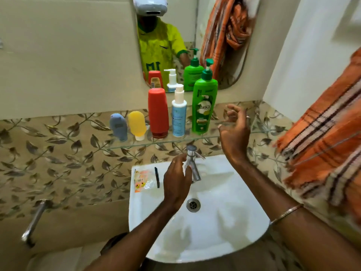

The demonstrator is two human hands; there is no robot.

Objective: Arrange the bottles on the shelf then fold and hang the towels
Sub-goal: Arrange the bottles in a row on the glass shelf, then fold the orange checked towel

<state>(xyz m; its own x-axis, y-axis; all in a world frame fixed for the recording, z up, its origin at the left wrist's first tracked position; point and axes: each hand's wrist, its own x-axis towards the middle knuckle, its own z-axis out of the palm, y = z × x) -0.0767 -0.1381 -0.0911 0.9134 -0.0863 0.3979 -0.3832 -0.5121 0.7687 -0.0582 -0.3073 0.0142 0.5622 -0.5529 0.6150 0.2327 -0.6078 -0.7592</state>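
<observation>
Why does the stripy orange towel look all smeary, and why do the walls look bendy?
In the head view, the orange towel on the right is smeared by motion blur, and the right hand is slightly blurred too; the green bottle and the other bottles stay sharp. The wide-angle lens bends the tile border and glass shelf into curves. The mirror doubles the bottles.

Five bottles (158,112) upright on glass shelf (136,144)

One head-worn wide-angle view looks forward and down from close above the sink (205,231), its basin near, the glass shelf (156,143) and tiled wall far. It faces the mirror (187,36), where the headset (150,5) itself shows.
</observation>
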